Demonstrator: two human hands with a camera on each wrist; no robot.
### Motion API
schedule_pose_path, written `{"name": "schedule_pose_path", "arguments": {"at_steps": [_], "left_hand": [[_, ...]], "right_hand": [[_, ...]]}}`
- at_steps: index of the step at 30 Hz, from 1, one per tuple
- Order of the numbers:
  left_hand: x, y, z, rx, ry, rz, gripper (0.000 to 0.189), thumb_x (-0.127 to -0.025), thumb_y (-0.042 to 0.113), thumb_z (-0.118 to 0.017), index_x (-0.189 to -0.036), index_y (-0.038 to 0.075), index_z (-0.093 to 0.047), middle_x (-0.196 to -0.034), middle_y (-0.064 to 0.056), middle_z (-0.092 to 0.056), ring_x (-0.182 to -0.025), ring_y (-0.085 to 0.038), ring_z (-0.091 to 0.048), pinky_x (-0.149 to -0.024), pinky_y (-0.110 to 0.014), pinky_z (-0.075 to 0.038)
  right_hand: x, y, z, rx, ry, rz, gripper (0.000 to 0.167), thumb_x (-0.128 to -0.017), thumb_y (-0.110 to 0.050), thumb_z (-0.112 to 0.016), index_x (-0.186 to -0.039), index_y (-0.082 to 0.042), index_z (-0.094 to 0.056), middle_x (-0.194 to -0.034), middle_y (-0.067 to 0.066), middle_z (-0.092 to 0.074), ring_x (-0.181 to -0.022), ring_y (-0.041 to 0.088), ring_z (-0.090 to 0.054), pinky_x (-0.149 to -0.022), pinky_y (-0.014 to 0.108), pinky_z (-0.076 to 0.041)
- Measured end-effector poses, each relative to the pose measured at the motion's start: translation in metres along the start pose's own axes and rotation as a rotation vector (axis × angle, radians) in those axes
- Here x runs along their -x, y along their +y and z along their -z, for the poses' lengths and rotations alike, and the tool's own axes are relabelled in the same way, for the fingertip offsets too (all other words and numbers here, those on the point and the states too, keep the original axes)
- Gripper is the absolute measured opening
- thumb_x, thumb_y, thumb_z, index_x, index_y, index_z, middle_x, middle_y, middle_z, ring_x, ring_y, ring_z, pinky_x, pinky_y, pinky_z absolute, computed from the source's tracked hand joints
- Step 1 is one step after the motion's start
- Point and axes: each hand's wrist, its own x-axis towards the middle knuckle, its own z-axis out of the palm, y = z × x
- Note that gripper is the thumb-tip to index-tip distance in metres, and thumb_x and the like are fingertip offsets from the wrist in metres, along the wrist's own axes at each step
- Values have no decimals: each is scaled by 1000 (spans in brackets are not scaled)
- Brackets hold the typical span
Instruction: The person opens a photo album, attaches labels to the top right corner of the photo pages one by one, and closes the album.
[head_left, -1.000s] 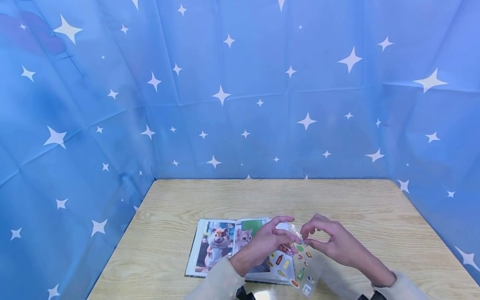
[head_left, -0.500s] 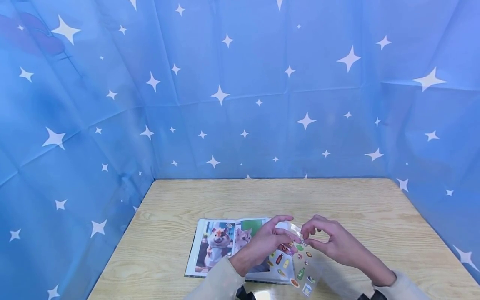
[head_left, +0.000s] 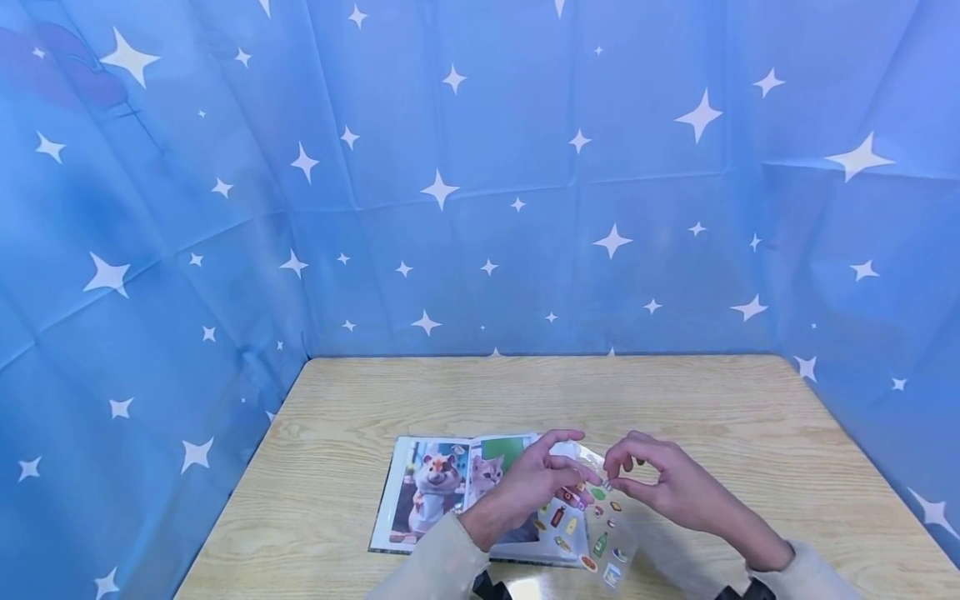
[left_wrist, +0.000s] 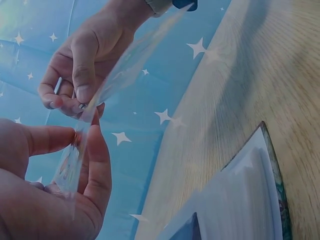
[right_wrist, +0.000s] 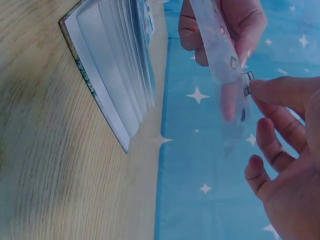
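Note:
My left hand (head_left: 528,483) holds a clear sticker sheet (head_left: 581,546) between thumb and fingers, raised above the right side of an open photo album (head_left: 382,521). Small food and bottle pictures dot the sheet. At its upper right edge, my right hand (head_left: 671,483) pinches a small sticker (right_wrist: 247,84) between thumb and index finger. In the right wrist view this sticker stands at the sheet's edge; whether it still clings there I cannot tell. The album's left page shows a hamster picture (head_left: 437,492); a cat picture (head_left: 486,475) is partly covered by my left hand.
The album lies on a wooden table (head_left: 337,467). Behind and beside the table hangs a blue curtain (head_left: 525,275) with white stars. In the left wrist view, the album's thick stack of pages (left_wrist: 250,200) rises near the raised sheet.
Both hands stay almost in place. The sheet's lower end has shifted very slightly to the left, and the right fingers have moved minimally with the small sticker.

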Motion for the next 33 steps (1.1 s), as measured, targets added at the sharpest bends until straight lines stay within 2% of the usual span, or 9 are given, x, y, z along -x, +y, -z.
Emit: {"name": "schedule_pose_path", "arguments": {"at_steps": [18, 33], "left_hand": [[0, -1, 1, -40, 27, 28, 43, -96, 12, -62, -134, 30, -53, -98, -5, -76, -77, -22, -73, -75, -34, -58], [-2, -5, 1, -39, 37, 2, 44, -95, 9, -63, -134, 26, -53, -96, -6, -76, -72, -18, -72, -66, -31, -58]], "right_hand": [[2, 0, 1, 24, -23, -59, 32, -81, 1, -78, -95, -25, -63, -85, -13, -59, -79, 9, -51, -64, 20, -43], [2, -2, 4, 23, -34, -91, 38, -79, 4, -78, -93, -27, -60, -84, -13, -57, -78, 9, -50, -64, 21, -41]]}}
